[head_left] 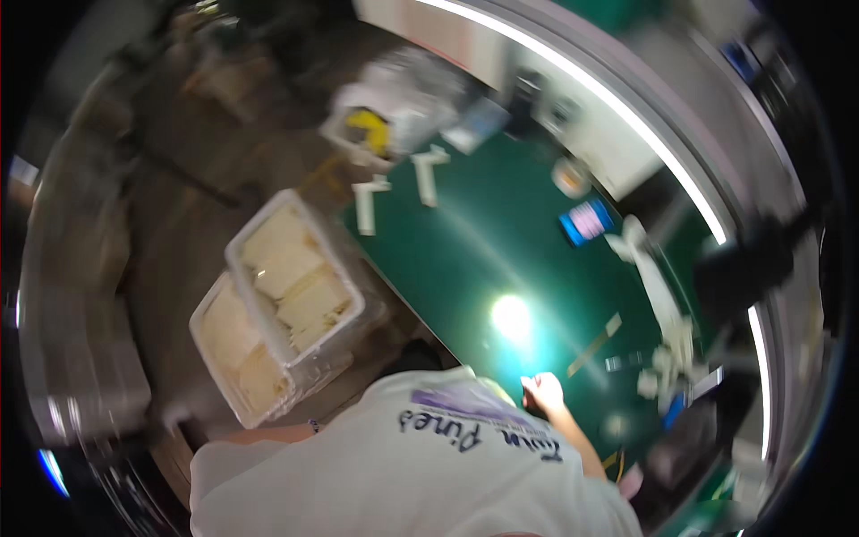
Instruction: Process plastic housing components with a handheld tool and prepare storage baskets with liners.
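Observation:
My right hand (545, 391) is over the near edge of the green table (483, 242), with its fingers curled. Something small and dark shows at its finger side, too blurred to name. Just beyond the hand, a bright round spot of light (512, 317) glares on the tabletop. A thin tan strip with a pale end (594, 345) lies to the right of the hand. My left forearm (277, 434) lies across the left of my body, a band at its wrist. The white shirt hides my left hand.
Two white bins (353, 309) with pale flat pieces stand left of the table. Two white angled parts (428, 179) lie at its far end, near a plastic-wrapped bundle (403, 98). A blue packet (586, 223) and a row of white parts (658, 286) lie on the right.

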### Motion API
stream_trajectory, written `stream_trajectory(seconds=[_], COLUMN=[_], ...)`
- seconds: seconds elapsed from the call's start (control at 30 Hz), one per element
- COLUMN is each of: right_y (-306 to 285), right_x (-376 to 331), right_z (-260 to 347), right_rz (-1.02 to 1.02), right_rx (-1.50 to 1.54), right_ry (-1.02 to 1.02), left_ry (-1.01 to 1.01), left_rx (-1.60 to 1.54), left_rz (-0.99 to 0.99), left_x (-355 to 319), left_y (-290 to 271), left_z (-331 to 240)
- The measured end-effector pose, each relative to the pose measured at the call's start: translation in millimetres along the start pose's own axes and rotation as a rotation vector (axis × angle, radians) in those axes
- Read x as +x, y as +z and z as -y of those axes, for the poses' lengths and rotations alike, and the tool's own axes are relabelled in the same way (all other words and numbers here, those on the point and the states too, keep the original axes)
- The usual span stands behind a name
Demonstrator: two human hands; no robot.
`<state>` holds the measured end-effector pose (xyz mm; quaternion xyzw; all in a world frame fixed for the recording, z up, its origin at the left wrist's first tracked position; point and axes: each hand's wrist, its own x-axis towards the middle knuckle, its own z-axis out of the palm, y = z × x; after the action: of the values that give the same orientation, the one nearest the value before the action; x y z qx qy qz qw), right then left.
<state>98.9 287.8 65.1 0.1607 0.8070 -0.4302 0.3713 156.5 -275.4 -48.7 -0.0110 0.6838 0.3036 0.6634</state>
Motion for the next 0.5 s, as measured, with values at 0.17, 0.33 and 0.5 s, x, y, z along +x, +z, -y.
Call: stream_trajectory(seconds=[0.17, 0.33, 0.5], right_y=[-1.9, 39.7, 59.1], right_x=[6.8, 133.7, 208.2], right_z=[46.0, -28.0, 31.6], right_rz=[0.156, 0.904, 1.017], right_rx=[-0.01, 0.471, 0.171], right_ry=[0.016, -1.177, -0.949], left_ry=[-0.025, -0.04, 0.011], left_rx=[-0.239, -0.286, -0.526], left_rz=[-0.201, -0.198, -0.233], left_x=[-24.3, -59.6, -64.9], left_y=[57.5, 61.0, 111.4], left_z=[17.1, 45.1, 76.8])
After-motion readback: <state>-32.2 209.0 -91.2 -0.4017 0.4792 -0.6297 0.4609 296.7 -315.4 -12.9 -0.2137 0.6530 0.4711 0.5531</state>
